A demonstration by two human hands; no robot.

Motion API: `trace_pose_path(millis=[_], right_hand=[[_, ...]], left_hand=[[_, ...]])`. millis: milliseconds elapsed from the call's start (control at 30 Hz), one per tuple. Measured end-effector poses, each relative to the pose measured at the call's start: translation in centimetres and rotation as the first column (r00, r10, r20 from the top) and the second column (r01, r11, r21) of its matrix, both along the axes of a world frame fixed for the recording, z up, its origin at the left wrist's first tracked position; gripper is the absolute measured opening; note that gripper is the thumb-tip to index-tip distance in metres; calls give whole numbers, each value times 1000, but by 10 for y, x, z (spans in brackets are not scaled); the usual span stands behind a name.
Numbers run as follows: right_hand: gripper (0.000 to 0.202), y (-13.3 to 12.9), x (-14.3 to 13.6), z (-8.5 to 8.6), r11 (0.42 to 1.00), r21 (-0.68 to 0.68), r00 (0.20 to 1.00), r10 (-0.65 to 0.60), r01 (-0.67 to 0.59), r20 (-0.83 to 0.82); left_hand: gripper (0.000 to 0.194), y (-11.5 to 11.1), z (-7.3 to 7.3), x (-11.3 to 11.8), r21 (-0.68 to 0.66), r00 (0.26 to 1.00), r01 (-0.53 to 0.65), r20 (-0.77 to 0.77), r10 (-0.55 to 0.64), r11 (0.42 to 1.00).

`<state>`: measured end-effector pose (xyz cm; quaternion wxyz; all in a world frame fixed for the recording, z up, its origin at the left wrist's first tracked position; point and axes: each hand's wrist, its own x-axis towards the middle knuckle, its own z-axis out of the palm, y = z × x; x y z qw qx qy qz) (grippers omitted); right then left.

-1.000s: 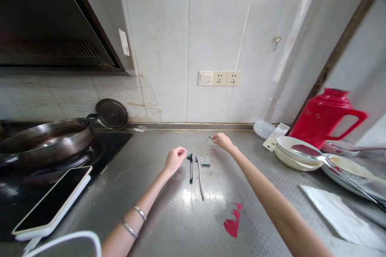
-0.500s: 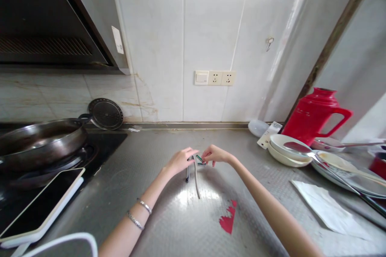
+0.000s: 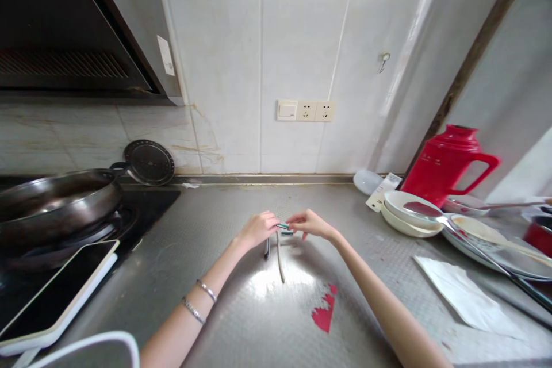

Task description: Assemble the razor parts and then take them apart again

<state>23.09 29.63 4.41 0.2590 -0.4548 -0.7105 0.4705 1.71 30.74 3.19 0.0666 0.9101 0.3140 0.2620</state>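
Over the middle of the metal counter, my left hand (image 3: 260, 228) and my right hand (image 3: 309, 223) face each other, fingertips pinched. Between them runs a thin green stick-like piece (image 3: 282, 226), one end at each hand's fingers; its exact kind is too small to tell. Just below it, close to my right fingertips, lies a short dark bluish piece (image 3: 287, 233). A dark, pen-like stick (image 3: 267, 249) rests under my left hand, its upper part hidden. Beside it a thin, slightly bent grey cord-like strip (image 3: 280, 259) points toward me.
A ragged red patch (image 3: 324, 311) marks the counter (image 3: 241, 310) nearer me. At left are a pan (image 3: 64, 195) on the stove and a white-edged tablet-like device (image 3: 60, 299). Bowls (image 3: 409, 224), a red thermos (image 3: 444, 167) and a white napkin (image 3: 466, 296) stand or lie right.
The green piece has swung from a slant to nearly level. My left fingers have come down and closed at its left end, while my right hand stays close by.
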Motion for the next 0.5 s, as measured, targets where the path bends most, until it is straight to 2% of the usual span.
trace_pose_path(millis=[133, 233, 300, 500], right_hand=[[32, -2, 0, -7, 980, 190, 997, -64, 52, 54], [24, -4, 0, -9, 904, 424, 982, -118, 45, 147], [21, -4, 0, -10, 848, 529, 972, -152, 37, 176], [19, -3, -2, -13, 828, 560, 967, -116, -31, 225]], left_hand=[[17, 3, -4, -1, 36, 998, -56, 6, 56, 998], [17, 4, -8, -1, 28, 996, -85, 15, 84, 996], [17, 5, -11, 0, 13, 996, -91, 24, 91, 996], [16, 7, -16, 1, 4, 996, -71, 56, 71, 997]])
